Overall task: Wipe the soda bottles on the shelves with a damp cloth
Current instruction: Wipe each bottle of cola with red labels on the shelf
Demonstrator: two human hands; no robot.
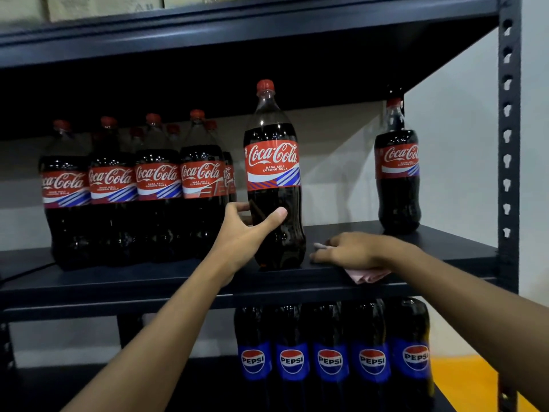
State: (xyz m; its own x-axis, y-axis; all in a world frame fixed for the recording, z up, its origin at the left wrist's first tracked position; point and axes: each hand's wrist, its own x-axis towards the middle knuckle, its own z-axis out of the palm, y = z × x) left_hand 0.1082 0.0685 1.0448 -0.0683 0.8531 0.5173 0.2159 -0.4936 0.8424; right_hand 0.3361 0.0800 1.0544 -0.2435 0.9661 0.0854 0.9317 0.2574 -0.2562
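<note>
On the shelf (133, 281), your left hand (246, 230) grips 1 Coca-Cola bottle (273, 162); just beside, your right hand (350, 251) lies flat on the cloth (368, 276).

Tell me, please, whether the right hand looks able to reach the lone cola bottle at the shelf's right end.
Probably yes: the right hand rests on the cloth on the shelf, and nothing stands between it and that bottle.

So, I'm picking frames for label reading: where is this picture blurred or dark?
Head view: the Coca-Cola bottle in the left hand reads sharp; the Coca-Cola row at left is slightly blurred; shadow darkens the underside of the upper shelf.
</note>
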